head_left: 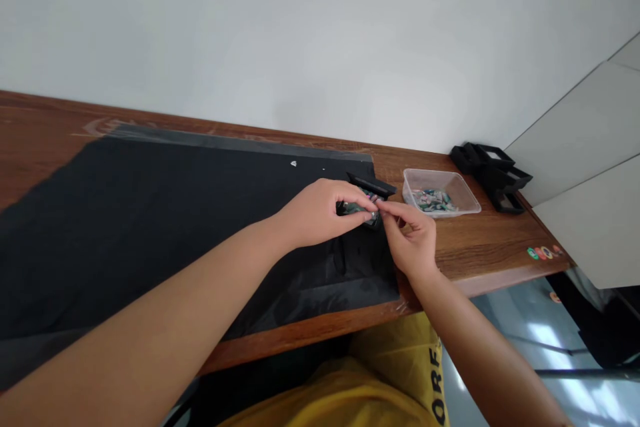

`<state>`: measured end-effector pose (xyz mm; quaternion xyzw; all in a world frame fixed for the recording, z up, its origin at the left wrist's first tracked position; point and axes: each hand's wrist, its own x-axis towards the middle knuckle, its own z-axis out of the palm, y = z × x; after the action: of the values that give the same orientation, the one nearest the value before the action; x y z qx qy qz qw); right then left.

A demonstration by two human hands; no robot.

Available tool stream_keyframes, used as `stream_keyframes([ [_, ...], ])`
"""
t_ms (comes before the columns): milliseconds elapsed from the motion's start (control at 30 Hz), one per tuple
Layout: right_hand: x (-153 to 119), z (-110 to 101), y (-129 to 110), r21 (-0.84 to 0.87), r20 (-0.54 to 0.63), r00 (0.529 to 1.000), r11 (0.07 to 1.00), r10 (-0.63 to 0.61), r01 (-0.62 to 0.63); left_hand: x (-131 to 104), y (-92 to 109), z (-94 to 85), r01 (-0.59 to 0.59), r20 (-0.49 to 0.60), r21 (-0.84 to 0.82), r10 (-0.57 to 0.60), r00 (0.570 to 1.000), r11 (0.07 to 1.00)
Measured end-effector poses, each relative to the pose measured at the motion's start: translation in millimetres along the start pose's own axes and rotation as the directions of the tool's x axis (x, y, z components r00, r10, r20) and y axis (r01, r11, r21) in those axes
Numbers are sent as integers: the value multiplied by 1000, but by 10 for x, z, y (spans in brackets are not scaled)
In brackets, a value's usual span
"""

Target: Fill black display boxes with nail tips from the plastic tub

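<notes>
A small black box (371,183) stands on the right part of the black mat, its lid raised. Small colourful pieces show inside it, partly covered by my fingers. My left hand (320,213) reaches over the box from the left, thumb and forefinger closed at its contents. From the right, my right hand (413,237) meets it, fingertips pinched together at the box's right side. Both sets of fingertips nearly touch. Whatever lies between them is too small and too covered to name.
Right of the box, a clear plastic tub (467,197) holds many small teal and pink pieces. Several black boxes (493,170) are piled by the wall. The black mat (165,213) covers much of the wooden table (480,253). A white scrap (293,163) lies on it. Round stickers (543,253) mark the right edge.
</notes>
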<state>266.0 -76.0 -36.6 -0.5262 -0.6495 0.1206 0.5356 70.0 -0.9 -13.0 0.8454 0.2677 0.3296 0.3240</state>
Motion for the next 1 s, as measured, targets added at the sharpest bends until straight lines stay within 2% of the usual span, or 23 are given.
stream_keyframes([
  [100,6,6,-19,158,-63,994,985,85,-74,8,100,30,37,-53,-113,-43,998,993],
  [200,13,0,-25,298,-79,986,947,146,-117,11,162,71,60,-109,-183,-81,991,981],
  [433,-7,-32,12,409,29,984,896,176,-172,8,216,120,76,-122,-303,-118,986,950],
  [567,5,-56,22,436,77,974,871,213,-225,9,229,116,64,-127,-299,-106,986,952],
  [733,30,-82,-17,493,137,962,826,236,-273,-6,245,108,-7,-123,-306,-32,992,952],
  [1000,18,-81,-56,523,169,954,797,249,-301,-24,250,120,-100,-150,-197,71,986,975],
])
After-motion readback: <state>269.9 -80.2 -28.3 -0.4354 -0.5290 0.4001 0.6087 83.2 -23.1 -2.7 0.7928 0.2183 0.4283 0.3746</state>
